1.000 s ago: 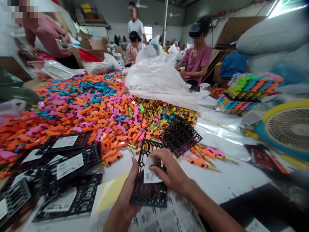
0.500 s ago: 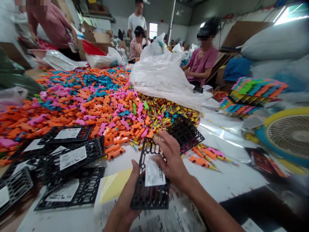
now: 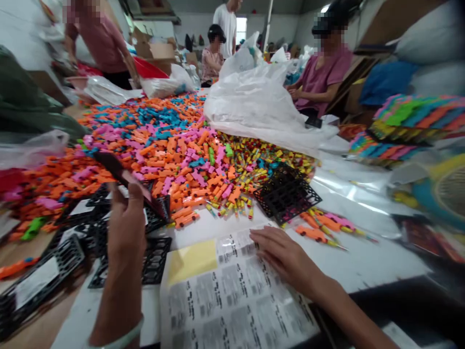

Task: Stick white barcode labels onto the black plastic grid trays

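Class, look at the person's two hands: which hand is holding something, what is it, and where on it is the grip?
The left hand holds a black plastic tray by its near edge. The right hand holds nothing; it rests flat on the label sheet.

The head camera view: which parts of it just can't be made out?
- Black grid tray in the left hand: motion-blurred, its label unreadable.
- Label sheet under the right hand: print too small and blurred; bottom edge cuts it off.
- Fan: cut off by the right edge.
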`<action>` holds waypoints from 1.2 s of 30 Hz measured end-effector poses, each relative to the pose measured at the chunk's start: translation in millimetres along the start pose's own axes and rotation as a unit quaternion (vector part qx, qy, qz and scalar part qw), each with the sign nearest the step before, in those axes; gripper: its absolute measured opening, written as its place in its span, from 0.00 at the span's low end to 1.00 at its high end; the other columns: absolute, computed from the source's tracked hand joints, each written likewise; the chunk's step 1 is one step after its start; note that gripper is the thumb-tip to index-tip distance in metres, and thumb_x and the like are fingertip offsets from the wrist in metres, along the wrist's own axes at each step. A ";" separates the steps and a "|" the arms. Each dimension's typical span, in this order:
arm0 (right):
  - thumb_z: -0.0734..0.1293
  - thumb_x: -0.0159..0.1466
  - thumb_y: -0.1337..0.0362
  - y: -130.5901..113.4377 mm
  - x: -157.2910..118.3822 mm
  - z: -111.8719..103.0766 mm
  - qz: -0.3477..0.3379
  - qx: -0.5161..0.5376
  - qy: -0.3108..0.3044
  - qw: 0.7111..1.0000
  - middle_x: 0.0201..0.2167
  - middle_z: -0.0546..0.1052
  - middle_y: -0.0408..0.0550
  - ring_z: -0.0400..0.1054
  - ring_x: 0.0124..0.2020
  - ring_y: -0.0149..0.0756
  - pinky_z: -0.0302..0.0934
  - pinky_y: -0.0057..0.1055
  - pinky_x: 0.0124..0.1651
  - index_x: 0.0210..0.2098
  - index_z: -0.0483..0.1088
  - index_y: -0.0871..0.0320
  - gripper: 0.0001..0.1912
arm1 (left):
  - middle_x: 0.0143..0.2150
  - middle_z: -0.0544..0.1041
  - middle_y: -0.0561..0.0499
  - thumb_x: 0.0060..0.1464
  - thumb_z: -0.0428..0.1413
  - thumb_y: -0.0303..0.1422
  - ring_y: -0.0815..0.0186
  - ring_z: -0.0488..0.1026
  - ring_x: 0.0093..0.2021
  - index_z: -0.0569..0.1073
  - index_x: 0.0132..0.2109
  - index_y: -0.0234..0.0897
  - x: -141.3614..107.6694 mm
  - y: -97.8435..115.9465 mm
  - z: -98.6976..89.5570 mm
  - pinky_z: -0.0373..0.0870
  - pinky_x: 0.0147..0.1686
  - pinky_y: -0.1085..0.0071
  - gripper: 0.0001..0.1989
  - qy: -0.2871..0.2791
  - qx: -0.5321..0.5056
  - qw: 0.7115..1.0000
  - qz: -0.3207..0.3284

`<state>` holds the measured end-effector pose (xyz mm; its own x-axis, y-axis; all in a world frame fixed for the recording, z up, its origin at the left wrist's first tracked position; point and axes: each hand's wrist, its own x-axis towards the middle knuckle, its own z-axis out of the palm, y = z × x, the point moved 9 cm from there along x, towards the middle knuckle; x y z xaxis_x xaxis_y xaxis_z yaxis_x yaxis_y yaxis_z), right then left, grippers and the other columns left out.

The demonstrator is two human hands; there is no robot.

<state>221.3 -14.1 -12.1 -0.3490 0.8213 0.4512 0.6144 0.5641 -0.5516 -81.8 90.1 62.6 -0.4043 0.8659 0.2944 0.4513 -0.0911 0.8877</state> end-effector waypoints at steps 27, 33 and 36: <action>0.71 0.60 0.51 12.8 49.5 108.2 -0.028 -0.077 -0.194 0.978 0.32 0.73 0.43 0.62 0.39 0.36 0.46 0.38 0.51 0.34 0.71 0.58 0.15 | 0.45 0.76 0.46 0.63 0.42 0.36 0.55 0.68 0.49 0.74 0.44 0.40 -128.5 -81.3 105.4 0.57 0.50 0.55 0.17 -0.468 0.285 0.835 0.039; 0.69 0.63 0.58 9.0 56.5 109.0 -0.073 -0.082 -0.118 0.987 0.30 0.73 0.42 0.62 0.38 0.34 0.43 0.38 0.54 0.32 0.70 0.58 0.10 | 0.42 0.78 0.47 0.58 0.47 0.29 0.59 0.70 0.45 0.75 0.41 0.38 -128.6 -84.6 113.9 0.60 0.48 0.61 0.13 -0.442 0.228 0.867 0.030; 0.69 0.64 0.60 4.1 54.3 107.2 -0.092 -0.101 -0.087 0.987 0.30 0.72 0.42 0.62 0.37 0.34 0.42 0.39 0.55 0.31 0.70 0.57 0.08 | 0.38 0.78 0.47 0.57 0.46 0.28 0.59 0.71 0.43 0.76 0.37 0.37 -126.5 -85.2 116.5 0.62 0.46 0.62 0.13 -0.418 0.226 0.879 0.028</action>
<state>129.0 41.9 -65.0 -0.5724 0.7191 0.3939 0.6519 0.6906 -0.3133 23.6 45.6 -91.5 0.2699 0.9425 -0.1972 0.7985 -0.1046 0.5929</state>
